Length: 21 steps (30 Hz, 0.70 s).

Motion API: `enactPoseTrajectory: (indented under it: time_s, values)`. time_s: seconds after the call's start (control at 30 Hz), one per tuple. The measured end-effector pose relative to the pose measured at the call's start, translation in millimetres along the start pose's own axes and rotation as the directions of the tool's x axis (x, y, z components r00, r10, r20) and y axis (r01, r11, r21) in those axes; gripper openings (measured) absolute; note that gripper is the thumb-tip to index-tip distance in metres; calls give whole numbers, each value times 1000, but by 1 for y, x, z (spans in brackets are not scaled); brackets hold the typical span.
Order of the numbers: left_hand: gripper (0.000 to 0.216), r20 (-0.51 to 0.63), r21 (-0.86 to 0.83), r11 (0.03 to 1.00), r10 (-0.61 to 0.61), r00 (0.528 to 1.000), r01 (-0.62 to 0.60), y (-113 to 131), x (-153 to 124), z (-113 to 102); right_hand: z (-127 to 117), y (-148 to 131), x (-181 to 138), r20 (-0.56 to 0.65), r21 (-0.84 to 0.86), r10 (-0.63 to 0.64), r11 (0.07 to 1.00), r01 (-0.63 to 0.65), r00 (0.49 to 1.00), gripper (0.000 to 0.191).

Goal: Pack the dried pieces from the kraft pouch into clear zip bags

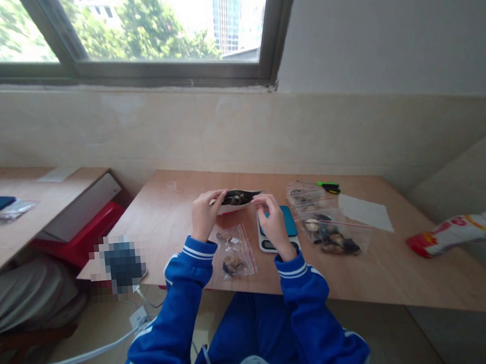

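Head view, both hands up over the bench (177, 198). Left hand (204, 214) and right hand (273, 223) are apart, each pinched on one end of a small clear bag (238, 198) with dark contents. Left has the 9 o'clock end, right the 3 o'clock end. I see the bag held roughly level, lifted just above the bench surface, mouth facing up. Can't make out what the dark pieces are.

Right under my right hand: a small scale (290, 223) with a blue top, white rim, lying flat. Hand covers most of its left half.

At 6 o'clock from the held bag, between my forearms: a flat zip bag (235, 252) with a red seal strip, a few brown lumps inside, lying on the bench.

At 3 o'clock from the scale: a bigger zip bag (335, 236) with dark and pale chunks, just beside the scale. Behind it at 12 o'clock, another thin bag (305, 195), mostly flat.

Green-handled tool (330, 186) at the far side of the bench, near that thin bag. White paper sheet (365, 210) at 3 o'clock from the bags.

Red and white packet (457, 231) sticks in from the right edge, at the bench's 3 o'clock end.

Second desk (39, 215) at 9 o'clock, well apart, with a red crate (85, 236) under it.
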<state>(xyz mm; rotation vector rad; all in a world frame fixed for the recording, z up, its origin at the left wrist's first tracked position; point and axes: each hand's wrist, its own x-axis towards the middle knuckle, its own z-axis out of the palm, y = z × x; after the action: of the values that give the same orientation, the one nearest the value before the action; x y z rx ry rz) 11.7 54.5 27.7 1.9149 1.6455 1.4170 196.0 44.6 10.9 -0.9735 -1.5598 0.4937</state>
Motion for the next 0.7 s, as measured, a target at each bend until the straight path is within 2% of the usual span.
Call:
enactPoseTrajectory:
  time_s: [0.07, 0.13, 0.17, 0.3, 0.4, 0.47, 0.57, 0.63, 0.7]
  values:
    - [27, 19, 66, 997, 36, 999, -37, -8, -12, 7, -3, 13, -24, -167, 120, 171, 981, -152, 971, 11]
    - [26, 28, 102, 994, 40, 999, -43, -18, -24, 13, -5, 26, -46, -255, 214, 307, 943, -256, 917, 14]
    - [26, 31, 115, 993, 30, 999, -34, -22, -30, 16, -6, 31, -55, -235, 226, 347, 928, -297, 908, 14]
    - [25, 39, 143, 990, -21, 999, 15, -35, -46, 25, -3, 52, -82, 11, 100, 404, 910, -403, 915, 10]
    - [26, 4, 157, 987, -47, 999, 45, -42, -62, 30, 4, 63, -95, 59, 52, 463, 883, -466, 884, 13]
    - [31, -57, 166, 979, -109, 992, 117, -48, -81, 35, 8, 69, -101, 118, 51, 503, 858, -511, 856, 11]
    - [46, -179, 147, 931, -308, 934, 335, -60, -119, 45, 10, 73, -105, 221, 58, 535, 828, -558, 816, 10]
    - [43, -156, 149, 895, -399, 903, 421, -67, -141, 52, 11, 72, -106, 272, 69, 552, 806, -588, 788, 12]
    - [40, -111, 127, 888, -431, 896, 443, -68, -156, 56, 10, 68, -106, 331, 83, 559, 785, -614, 760, 14]
